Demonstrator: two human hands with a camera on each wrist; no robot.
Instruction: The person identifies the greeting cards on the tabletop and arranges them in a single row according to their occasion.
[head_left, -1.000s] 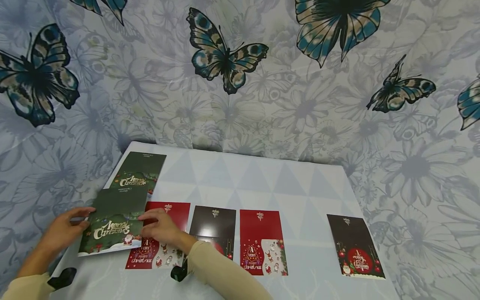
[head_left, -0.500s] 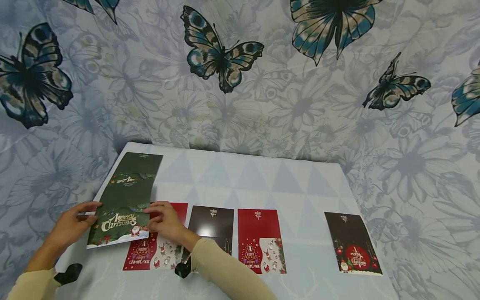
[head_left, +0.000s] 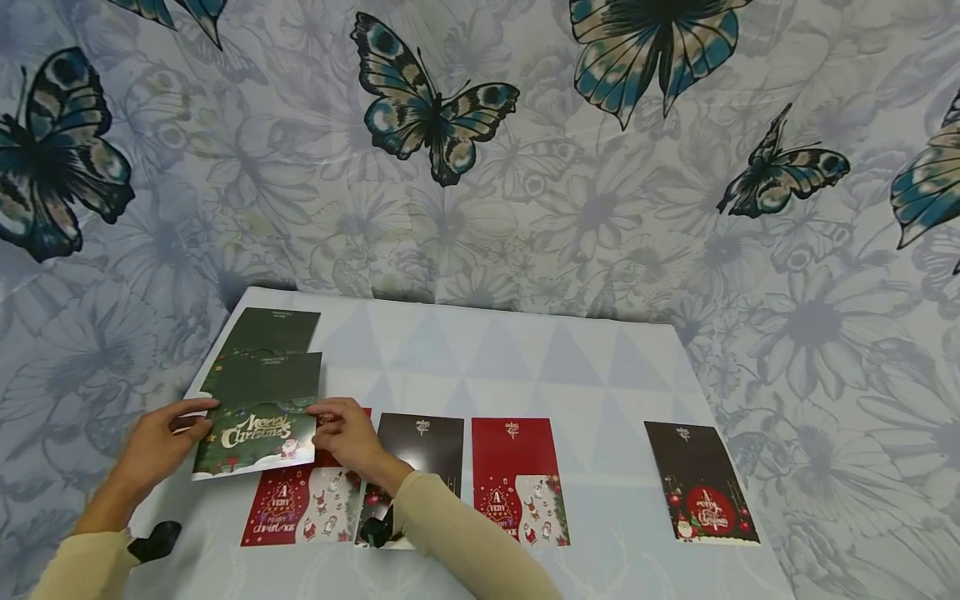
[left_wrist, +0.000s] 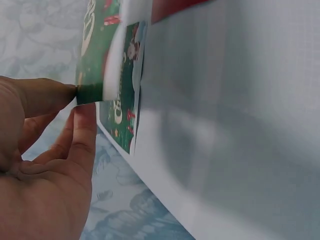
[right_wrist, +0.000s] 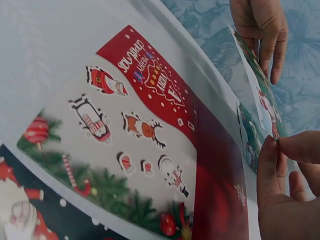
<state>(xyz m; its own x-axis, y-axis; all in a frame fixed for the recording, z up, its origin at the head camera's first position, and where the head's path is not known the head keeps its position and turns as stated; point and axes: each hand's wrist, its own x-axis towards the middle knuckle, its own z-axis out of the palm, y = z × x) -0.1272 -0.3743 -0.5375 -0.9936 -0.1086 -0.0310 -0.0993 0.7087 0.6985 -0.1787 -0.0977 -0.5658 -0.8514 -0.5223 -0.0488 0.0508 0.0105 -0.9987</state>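
A pale bench (head_left: 600, 500) spans the near scene; the raised green card (head_left: 262, 379) hangs above its left side, partly covering, in the head view, a farther green card (head_left: 273, 331) and the leftmost red card (head_left: 288, 508); left grip (head_left: 157, 446) and right grip (head_left: 352, 435) pinch its opposite side edges.

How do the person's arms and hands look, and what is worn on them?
The left sleeve and right sleeve are plain pale yellow. A small dark piece shows at the wrist end of each; what it is, I cannot tell. The left hand and right hand wear no gloves.
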